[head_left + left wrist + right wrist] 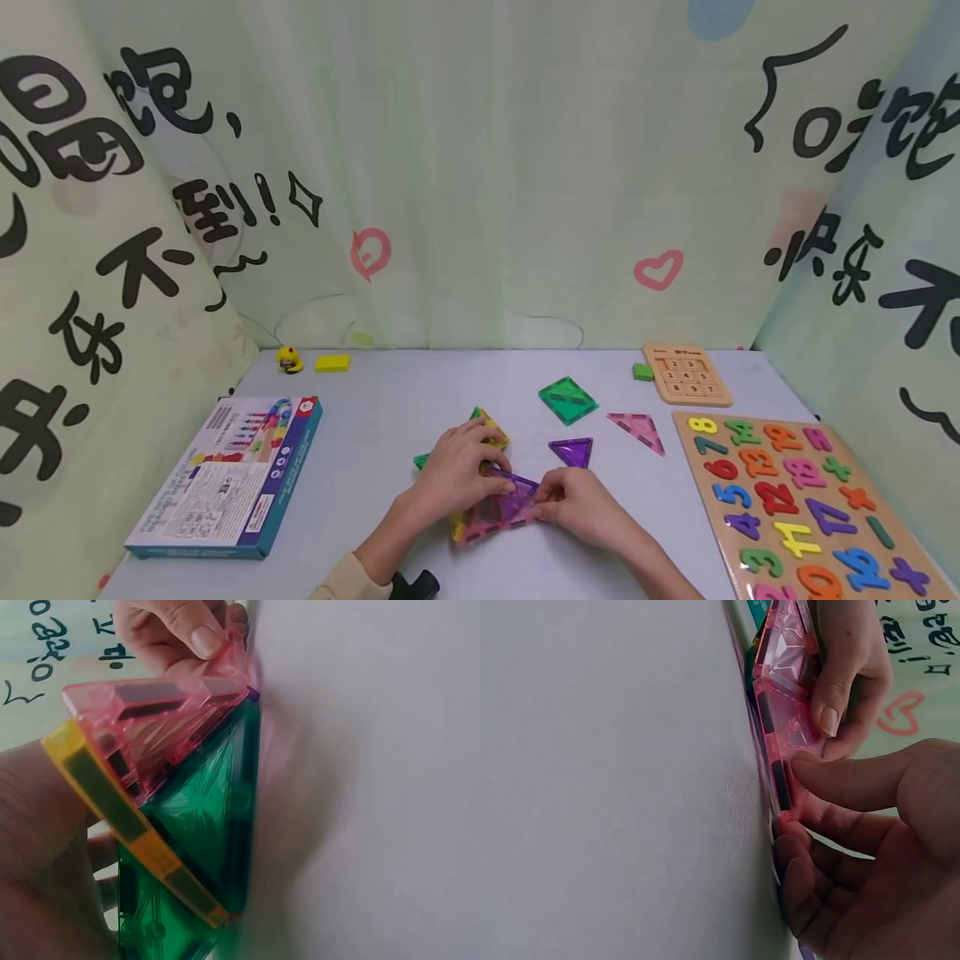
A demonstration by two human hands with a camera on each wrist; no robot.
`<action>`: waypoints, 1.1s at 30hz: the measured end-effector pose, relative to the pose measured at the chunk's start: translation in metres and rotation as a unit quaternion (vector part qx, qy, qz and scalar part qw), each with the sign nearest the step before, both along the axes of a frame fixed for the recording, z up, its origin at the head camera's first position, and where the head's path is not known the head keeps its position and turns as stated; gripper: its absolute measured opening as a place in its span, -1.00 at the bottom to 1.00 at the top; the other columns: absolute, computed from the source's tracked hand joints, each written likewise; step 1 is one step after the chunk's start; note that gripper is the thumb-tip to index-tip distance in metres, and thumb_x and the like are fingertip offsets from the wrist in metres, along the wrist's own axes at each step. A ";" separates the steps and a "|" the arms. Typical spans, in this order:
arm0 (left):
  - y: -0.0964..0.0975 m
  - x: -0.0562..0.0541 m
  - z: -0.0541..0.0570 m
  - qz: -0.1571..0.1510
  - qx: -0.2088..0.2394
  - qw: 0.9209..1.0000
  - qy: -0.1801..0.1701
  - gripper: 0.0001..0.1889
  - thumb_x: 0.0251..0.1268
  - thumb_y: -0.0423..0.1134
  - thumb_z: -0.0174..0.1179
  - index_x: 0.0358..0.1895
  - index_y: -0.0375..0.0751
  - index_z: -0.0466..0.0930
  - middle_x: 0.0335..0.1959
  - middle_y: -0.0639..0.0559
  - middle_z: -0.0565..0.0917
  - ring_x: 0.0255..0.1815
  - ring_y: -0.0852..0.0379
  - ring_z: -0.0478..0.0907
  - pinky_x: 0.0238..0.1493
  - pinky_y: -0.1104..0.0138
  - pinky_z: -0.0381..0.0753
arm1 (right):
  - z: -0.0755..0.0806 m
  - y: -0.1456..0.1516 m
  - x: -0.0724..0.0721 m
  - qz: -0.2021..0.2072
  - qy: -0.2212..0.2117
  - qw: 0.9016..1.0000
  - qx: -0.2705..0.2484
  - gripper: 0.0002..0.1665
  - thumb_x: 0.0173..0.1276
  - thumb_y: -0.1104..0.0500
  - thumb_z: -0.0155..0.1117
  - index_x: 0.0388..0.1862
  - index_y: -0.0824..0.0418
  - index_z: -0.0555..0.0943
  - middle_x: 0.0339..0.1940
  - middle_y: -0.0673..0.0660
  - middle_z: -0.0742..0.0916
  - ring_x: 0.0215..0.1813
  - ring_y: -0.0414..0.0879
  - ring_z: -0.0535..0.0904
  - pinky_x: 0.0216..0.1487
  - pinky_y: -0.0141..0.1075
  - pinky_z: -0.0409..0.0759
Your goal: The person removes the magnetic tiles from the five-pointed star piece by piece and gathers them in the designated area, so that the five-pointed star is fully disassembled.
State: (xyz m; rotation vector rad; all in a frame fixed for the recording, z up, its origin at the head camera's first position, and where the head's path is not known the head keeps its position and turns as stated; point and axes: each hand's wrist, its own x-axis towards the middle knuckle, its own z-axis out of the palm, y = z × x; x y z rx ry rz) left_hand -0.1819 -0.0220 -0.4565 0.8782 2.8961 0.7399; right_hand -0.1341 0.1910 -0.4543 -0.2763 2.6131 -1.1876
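Over a cluster of translucent magnetic tiles stands my left hand, its thumb on the purple and pink part and its fingers over the yellow and green part. My right hand pinches the right corner of the pink tile between thumb and fingers. In the left wrist view the pink piece leans against a green tile, and a yellow tile stands on edge beside it. Just beyond the right hand lies a loose purple triangle.
Farther back lie a green tile and a pink triangle. A boxed set is at left, a number puzzle board at right. A small wooden board, green block, yellow block and yellow toy line the back.
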 end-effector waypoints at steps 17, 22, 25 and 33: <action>-0.006 -0.002 0.001 -0.051 -0.011 0.998 -0.021 -0.85 0.23 0.11 0.33 -0.15 0.38 0.77 0.20 0.26 0.64 0.58 -0.06 0.17 0.45 -0.24 0.18 | -0.003 0.003 -0.003 -0.008 -0.010 0.999 -0.049 -0.91 0.24 0.24 0.41 -0.39 0.19 0.64 -0.51 -0.01 0.61 -0.39 -0.15 0.47 -0.39 -0.40 0.42; -0.006 -0.003 0.000 -0.049 -0.004 0.999 -0.022 -0.82 0.21 0.14 0.34 -0.14 0.36 0.76 0.19 0.27 0.65 0.57 -0.04 0.20 0.46 -0.22 0.18 | 0.000 0.007 -0.003 -0.005 -0.005 0.998 -0.061 -0.93 0.24 0.28 0.40 -0.38 0.21 0.64 -0.49 0.01 0.63 -0.38 -0.16 0.49 -0.37 -0.40 0.46; -0.005 -0.003 0.000 -0.047 0.001 0.999 -0.021 -0.79 0.19 0.16 0.35 -0.13 0.35 0.76 0.18 0.28 0.65 0.57 -0.03 0.21 0.46 -0.21 0.18 | 0.001 0.010 -0.003 -0.008 -0.003 0.998 -0.069 -0.93 0.23 0.31 0.40 -0.36 0.24 0.64 -0.47 0.04 0.65 -0.37 -0.15 0.50 -0.35 -0.41 0.48; -0.007 -0.003 0.002 -0.044 0.006 0.999 -0.014 -0.70 0.16 0.20 0.35 -0.08 0.27 0.76 0.18 0.28 0.66 0.57 -0.02 0.22 0.47 -0.16 0.22 | 0.004 0.021 -0.003 -0.025 -0.009 0.997 -0.073 -0.93 0.23 0.30 0.40 -0.31 0.24 0.66 -0.41 0.06 0.66 -0.31 -0.12 0.51 -0.31 -0.41 0.50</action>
